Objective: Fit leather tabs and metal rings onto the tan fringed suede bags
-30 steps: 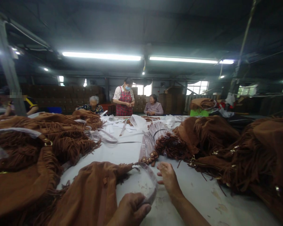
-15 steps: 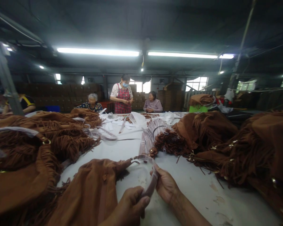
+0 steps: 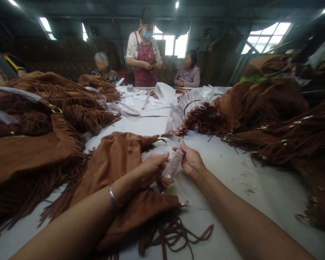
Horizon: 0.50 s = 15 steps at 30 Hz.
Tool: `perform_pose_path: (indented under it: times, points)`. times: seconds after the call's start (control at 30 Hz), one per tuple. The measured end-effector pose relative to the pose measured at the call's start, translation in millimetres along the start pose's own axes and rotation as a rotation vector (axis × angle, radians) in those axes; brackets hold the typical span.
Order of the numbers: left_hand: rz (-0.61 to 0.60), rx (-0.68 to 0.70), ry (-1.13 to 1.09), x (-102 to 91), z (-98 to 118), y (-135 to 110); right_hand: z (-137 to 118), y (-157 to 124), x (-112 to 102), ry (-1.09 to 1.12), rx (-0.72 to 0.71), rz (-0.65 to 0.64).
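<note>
A brown suede bag (image 3: 116, 155) with fringe lies in front of me on the white table. Its strap (image 3: 174, 162), wrapped in clear plastic, runs between my two hands. My left hand (image 3: 151, 168), with a silver bracelet at the wrist, is closed on the strap near its lower end, thumb on top; part of its fingers is hidden. Higher up, my right hand (image 3: 192, 159) pinches the strap's edge from the right. Metal fittings show near the strap's far end, and long loose cords (image 3: 184, 231) hang from the bag's near side.
Fringed brown bags are heaped at the left (image 3: 29, 151) and right (image 3: 276, 115). Ahead lies a bundle of plastic-wrapped straps (image 3: 189, 104), with loose plastic behind it. Across the table, an aproned person (image 3: 144, 54) stands between two seated people.
My view has tipped downward, showing more of the bag and both forearms. The strap now hangs flatter between my hands, and its lower end has come into view.
</note>
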State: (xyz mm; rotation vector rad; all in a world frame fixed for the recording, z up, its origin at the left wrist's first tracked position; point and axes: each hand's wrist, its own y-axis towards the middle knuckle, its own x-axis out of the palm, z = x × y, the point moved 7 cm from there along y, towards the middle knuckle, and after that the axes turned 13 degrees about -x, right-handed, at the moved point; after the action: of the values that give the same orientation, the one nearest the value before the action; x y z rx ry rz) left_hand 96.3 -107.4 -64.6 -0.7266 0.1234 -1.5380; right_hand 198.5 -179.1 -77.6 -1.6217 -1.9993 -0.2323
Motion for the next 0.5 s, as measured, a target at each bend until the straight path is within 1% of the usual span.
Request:
perform_pose_path:
  times: [0.03, 0.13, 0.17, 0.23, 0.33, 0.4, 0.5]
  points:
    - [0.037, -0.006, -0.019, -1.6, 0, 0, -2, 1, -1, 0.008, -0.014, 0.004]
    - [0.204, -0.013, -0.017, -9.2, 1, -3, -6, 6, -6, 0.023, -0.04, 0.031]
    - [0.228, -0.015, 0.015, -9.2, 2, -4, -7, 8, -8, 0.027, -0.042, 0.041]
    - [0.199, -0.025, 0.142, -2.7, 1, -7, -9, 14, -13, 0.035, -0.045, 0.061]
    - [0.091, -0.055, 0.366, 12.2, -5, -12, -12, 20, -19, 0.043, -0.052, 0.086]
    - [0.067, -0.06, 0.416, 17.2, -8, -14, -12, 20, -20, 0.045, -0.055, 0.094]
    - [0.091, -0.056, 0.401, 17.6, -10, -12, -10, 16, -17, 0.043, -0.045, 0.081]
